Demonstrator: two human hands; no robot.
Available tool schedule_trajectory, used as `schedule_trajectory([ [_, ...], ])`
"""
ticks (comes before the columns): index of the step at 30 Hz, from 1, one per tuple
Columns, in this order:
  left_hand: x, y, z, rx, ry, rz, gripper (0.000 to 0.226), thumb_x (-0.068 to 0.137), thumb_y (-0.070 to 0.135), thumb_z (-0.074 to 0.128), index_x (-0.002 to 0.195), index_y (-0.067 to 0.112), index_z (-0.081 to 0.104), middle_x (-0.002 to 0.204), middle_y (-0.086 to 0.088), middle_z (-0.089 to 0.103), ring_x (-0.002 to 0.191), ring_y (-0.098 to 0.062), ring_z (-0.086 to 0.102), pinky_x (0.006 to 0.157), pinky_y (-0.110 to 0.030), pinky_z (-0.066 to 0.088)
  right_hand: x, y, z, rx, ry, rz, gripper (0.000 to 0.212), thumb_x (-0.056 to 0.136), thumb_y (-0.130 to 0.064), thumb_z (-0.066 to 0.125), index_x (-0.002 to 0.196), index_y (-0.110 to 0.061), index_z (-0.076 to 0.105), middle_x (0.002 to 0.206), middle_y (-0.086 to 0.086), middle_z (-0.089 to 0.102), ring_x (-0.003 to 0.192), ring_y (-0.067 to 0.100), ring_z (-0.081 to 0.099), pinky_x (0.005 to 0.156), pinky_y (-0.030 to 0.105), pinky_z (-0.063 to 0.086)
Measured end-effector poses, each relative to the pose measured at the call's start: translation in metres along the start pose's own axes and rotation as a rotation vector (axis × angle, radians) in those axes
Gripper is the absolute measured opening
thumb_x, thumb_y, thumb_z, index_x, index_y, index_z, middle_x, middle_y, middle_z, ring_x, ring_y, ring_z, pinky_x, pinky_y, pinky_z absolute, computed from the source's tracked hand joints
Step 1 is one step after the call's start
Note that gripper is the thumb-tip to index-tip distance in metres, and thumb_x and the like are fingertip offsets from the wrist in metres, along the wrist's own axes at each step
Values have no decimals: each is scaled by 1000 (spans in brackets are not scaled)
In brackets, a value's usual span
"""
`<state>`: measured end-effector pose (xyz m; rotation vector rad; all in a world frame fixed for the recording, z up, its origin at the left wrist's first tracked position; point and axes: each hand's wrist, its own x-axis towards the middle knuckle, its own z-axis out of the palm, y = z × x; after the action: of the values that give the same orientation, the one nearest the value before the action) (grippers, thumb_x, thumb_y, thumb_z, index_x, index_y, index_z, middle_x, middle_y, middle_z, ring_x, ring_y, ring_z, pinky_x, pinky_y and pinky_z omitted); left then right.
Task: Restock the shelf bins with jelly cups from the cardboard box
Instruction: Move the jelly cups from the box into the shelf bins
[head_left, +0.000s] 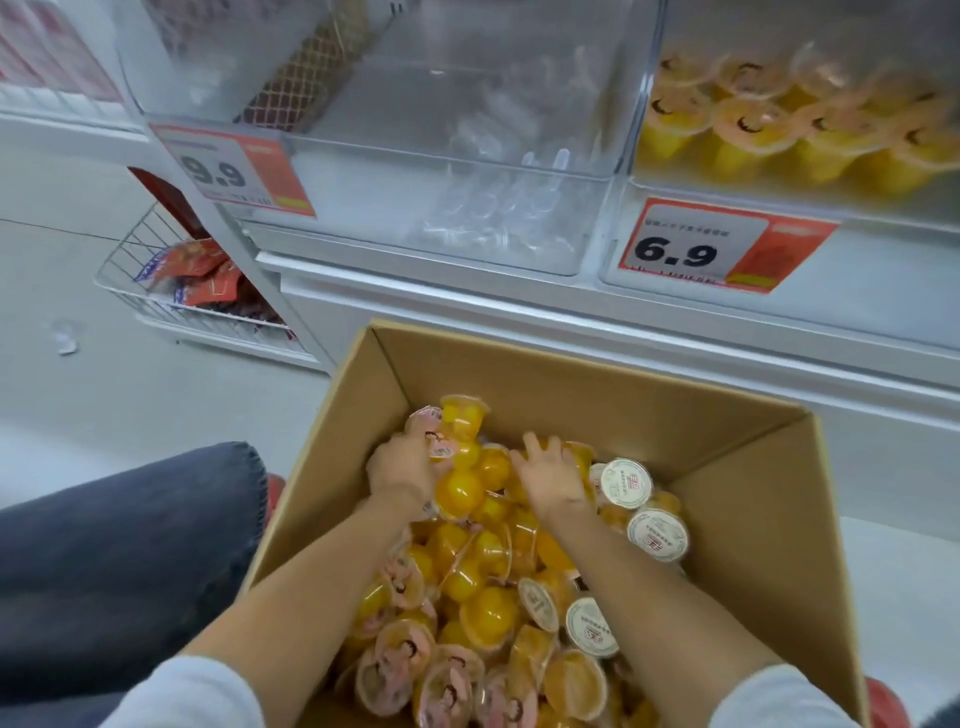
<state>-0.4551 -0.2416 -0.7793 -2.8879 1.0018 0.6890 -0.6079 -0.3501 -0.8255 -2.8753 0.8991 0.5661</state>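
Inside the cardboard box (649, 415) below the shelf bins (363, 208), the left hand (402, 467) curled around a few jelly cups (483, 618) while the right hand (550, 475) lay spread flat on the heap. The cups looked light, slick and thin-lidded, probably best gathered by their sides in handfuls.

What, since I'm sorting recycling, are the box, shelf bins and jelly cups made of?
The box looks matte brown cardboard, creased at its flaps. The shelf bins: clear glossy rigid plastic, perhaps acrylic; contents show through. The jelly cups: thin transparent plastic, printed film lids.
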Motion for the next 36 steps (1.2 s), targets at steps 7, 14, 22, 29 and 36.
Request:
schedule_trajectory([
  [7, -11, 9, -14, -127, 35, -6, 54, 83, 35, 66, 127, 13, 44, 104, -9, 67, 94, -30, 65, 76, -37, 54, -18, 23, -18, 203, 70, 69, 41, 89, -20, 56, 128, -15, 44, 124, 11, 45, 98, 34, 56, 82, 42, 48],
  [14, -66, 55, -55, -422, -32, 168, 39, 70, 28, 75, 98, 20, 50, 94, 5, 54, 89, -14, 56, 61, -24, 44, -81, 69, -67, 786, 373, 186, 39, 96, -24, 37, 132, -13, 44, 124, 11, 57, 108, 31, 57, 88, 41, 47],
  [22, -142, 137, -142, -553, 48, 584, 61, 68, 24, 71, 125, 17, 50, 120, -4, 49, 109, -22, 54, 92, -31, 47, -160, 102, -182, 694, 709, 61, 27, 94, -26, 53, 120, -19, 53, 114, -1, 58, 99, 17, 56, 84, 35, 46],
  [29, -157, 202, -250, -474, 313, 885, 64, 68, 28, 72, 127, 25, 49, 113, 4, 44, 93, -14, 53, 82, -24, 46, -177, 154, -306, 834, 1116, 117, 20, 90, -18, 54, 110, -16, 54, 101, -6, 53, 81, 6, 47, 71, 16, 37],
  [36, -68, 271, -282, -196, 242, 682, 71, 70, 30, 79, 131, 8, 50, 127, -10, 57, 116, -28, 54, 92, -31, 45, -87, 233, -326, 1063, 643, 498, 28, 90, -20, 47, 93, 3, 60, 94, 19, 64, 86, 32, 61, 82, 44, 52],
])
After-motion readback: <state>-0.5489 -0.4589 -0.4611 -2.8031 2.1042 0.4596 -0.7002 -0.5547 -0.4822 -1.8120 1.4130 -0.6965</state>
